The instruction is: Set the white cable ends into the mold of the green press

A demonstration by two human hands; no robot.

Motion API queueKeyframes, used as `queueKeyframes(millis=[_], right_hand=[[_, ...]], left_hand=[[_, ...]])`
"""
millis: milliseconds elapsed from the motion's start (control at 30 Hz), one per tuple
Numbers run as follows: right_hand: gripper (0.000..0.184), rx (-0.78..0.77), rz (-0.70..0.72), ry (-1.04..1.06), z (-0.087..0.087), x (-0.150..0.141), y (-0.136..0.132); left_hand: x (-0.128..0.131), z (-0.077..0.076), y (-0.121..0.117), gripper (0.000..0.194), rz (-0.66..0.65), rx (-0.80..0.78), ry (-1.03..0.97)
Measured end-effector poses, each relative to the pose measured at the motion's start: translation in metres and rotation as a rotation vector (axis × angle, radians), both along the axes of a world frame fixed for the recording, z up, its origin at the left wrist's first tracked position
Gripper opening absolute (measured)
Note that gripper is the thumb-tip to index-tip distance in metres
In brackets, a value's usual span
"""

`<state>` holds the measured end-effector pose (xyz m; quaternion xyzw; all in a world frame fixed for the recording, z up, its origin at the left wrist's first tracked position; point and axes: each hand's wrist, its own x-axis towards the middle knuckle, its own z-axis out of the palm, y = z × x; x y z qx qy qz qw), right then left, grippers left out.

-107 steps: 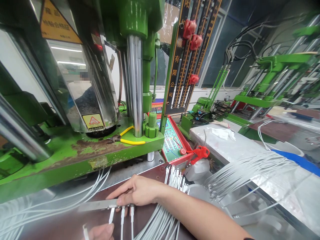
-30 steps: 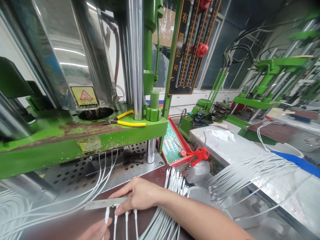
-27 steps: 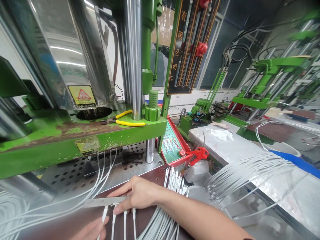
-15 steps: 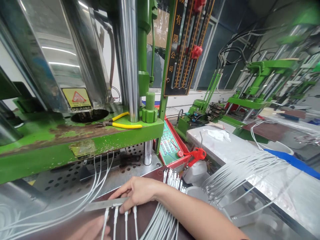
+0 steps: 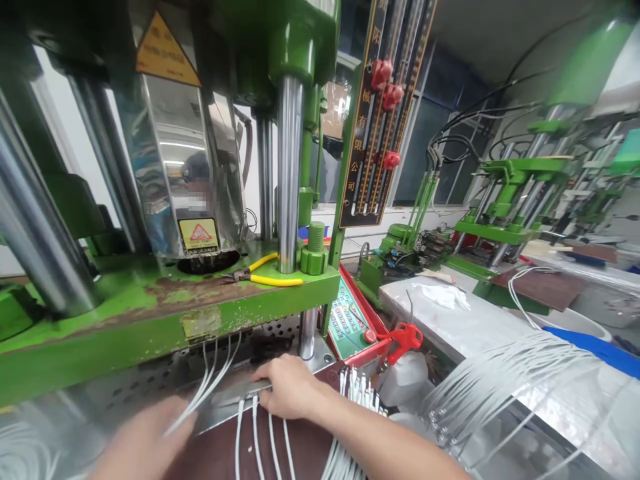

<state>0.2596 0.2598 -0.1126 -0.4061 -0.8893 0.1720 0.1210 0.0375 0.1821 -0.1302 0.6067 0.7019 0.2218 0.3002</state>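
My right hand [image 5: 291, 387] is closed on the end of a flat metal plate [image 5: 235, 395] at the front of the machine's lower bed. Several white cables [image 5: 257, 433] hang from the plate's near edge over a brown surface. My left hand [image 5: 155, 433], smeared by motion, is closed around another group of white cables [image 5: 214, 380] that come down from under the green machine table [image 5: 260, 303]. Its fingertips are partly hidden. Just right of my right wrist lies a thick bundle of white cables with plug ends [image 5: 357, 390].
Yellow-handled pliers [image 5: 270, 279] lie on the green machine table, beside a steel column [image 5: 290, 180]. A control panel with a red frame [image 5: 355, 320] stands right of it. A red spray trigger [image 5: 406, 340] tops a white bottle. More cables [image 5: 510, 373] drape over the right-hand table [image 5: 430, 313].
My left hand has moved from below the plate to the cables under the machine and holds them. My right hand has brought the plate onto the machine bed. The camera view has shifted.
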Motion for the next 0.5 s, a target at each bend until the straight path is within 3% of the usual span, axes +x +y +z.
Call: queueKeyframes(millis=[133,233,333,500], right_hand=[[0.032,0.094,0.081,-0.005,-0.010,-0.031,-0.007],[0.022,0.136,0.085,0.024,-0.017,-0.034,-0.004],[0.026,0.148,0.040,0.057,-0.016,-0.018,0.006],[0.030,0.210,-0.111,0.113,-0.006,0.001,0.031]], left_hand=[[0.025,0.022,0.002,0.038,-0.027,-0.211,-0.444],[0.051,0.028,0.014,0.036,0.023,-0.291,-0.760],[0.066,0.020,0.035,0.030,0.138,-0.274,-1.013],[0.072,-0.006,0.059,0.019,0.320,-0.188,-1.264]])
